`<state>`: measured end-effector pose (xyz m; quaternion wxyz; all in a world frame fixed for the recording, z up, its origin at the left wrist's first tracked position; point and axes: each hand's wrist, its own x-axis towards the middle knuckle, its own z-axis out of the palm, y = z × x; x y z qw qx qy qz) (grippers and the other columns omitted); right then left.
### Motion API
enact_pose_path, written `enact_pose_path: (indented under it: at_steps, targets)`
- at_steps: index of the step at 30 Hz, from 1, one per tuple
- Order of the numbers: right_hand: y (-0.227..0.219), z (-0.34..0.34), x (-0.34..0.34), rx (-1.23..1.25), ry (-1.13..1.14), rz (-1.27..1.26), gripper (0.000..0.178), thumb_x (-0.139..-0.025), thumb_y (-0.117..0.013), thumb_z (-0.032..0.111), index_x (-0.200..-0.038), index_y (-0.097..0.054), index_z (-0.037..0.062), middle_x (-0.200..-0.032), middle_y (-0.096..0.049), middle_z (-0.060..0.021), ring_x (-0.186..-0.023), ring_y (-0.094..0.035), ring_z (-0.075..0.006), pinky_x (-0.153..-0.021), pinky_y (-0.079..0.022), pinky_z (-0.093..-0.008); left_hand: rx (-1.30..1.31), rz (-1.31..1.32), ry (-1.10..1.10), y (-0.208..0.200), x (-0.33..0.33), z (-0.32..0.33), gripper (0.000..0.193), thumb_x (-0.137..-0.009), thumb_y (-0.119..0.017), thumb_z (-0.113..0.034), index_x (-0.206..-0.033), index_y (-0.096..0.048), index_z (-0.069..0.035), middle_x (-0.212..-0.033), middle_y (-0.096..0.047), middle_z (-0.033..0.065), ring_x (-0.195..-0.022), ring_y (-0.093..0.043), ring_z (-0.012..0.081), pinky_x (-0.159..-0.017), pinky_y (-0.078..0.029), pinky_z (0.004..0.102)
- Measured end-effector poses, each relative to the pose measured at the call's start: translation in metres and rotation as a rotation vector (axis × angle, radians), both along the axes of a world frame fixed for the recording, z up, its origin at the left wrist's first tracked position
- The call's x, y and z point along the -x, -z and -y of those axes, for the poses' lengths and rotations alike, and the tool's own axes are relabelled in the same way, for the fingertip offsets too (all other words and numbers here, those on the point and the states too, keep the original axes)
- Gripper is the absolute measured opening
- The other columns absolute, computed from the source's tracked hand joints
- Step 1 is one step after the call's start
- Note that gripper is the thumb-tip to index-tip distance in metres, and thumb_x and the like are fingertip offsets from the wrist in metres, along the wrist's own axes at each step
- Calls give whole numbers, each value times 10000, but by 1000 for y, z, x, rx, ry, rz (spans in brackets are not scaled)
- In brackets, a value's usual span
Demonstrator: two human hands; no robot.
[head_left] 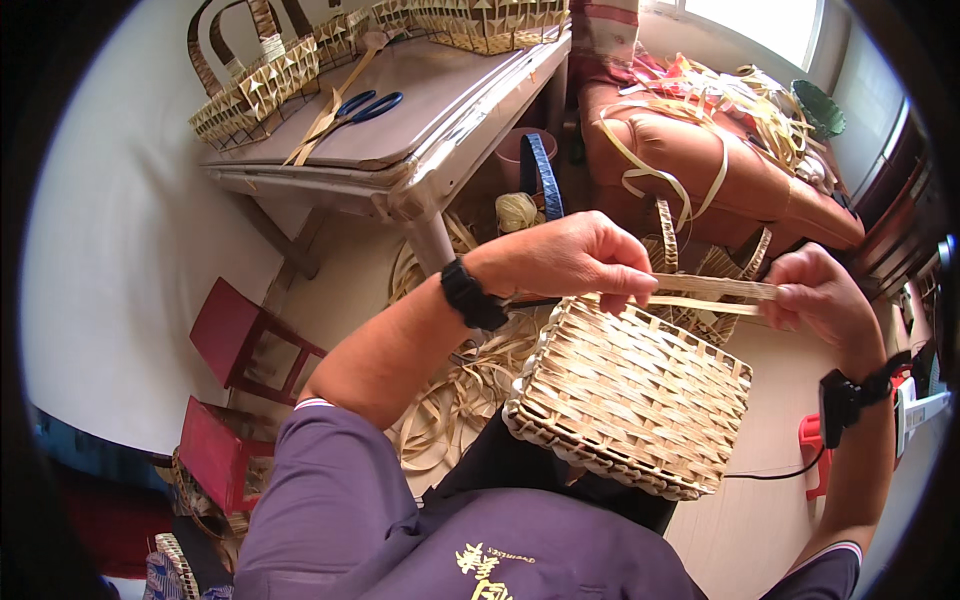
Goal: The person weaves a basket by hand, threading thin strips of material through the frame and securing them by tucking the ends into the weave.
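A woven basket (630, 400) of pale flat strips rests tilted on my lap, one broad woven face turned up toward me. Above its far edge, a flat tan weaving strip (715, 286) is stretched between my hands. My left hand (590, 258) pinches the strip's left end between thumb and fingers, close to the basket's far left corner. The other end is pinched in my right hand (812, 290), out past the far right corner. A second pale strip runs just below the first, near both hands; where its ends go is hidden.
Blue-handled scissors (368, 106) lie on the table (400, 150) beside woven baskets (265, 85). Loose strips (470, 390) cover the floor at my left, near red stools (225, 450). More strips are heaped on an orange-brown sofa (680, 160). A pink bin (515, 150) stands under the table edge.
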<state>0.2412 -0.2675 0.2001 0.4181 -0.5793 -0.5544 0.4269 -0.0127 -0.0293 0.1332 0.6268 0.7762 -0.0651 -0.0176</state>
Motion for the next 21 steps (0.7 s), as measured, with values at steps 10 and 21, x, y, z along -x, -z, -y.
enact_pose_path:
  at_steps: [10, 21]
  targets:
    - [30, 161, -64, 71, 343, -38, 312, -906, -810, 266, -820, -705, -15, -682, -673, -64, -586, -601, -110, -552, -466, -245, -259, -13, -153, -3, 43, -34, 321, -1056, -634, -236, -841, -699, -6, -746, -675, -9, -690, -597, 57, -667, -480, 231]
    - [59, 140, -36, 267, 361, 142, 148, -902, -747, 56, -833, -716, -71, -683, -682, -73, -578, -625, -117, -555, -501, -251, 139, -121, -589, 122, 110, -85, 356, -1044, -653, -361, -870, -709, -56, -850, -715, 8, -798, -603, 78, -784, -477, 254]
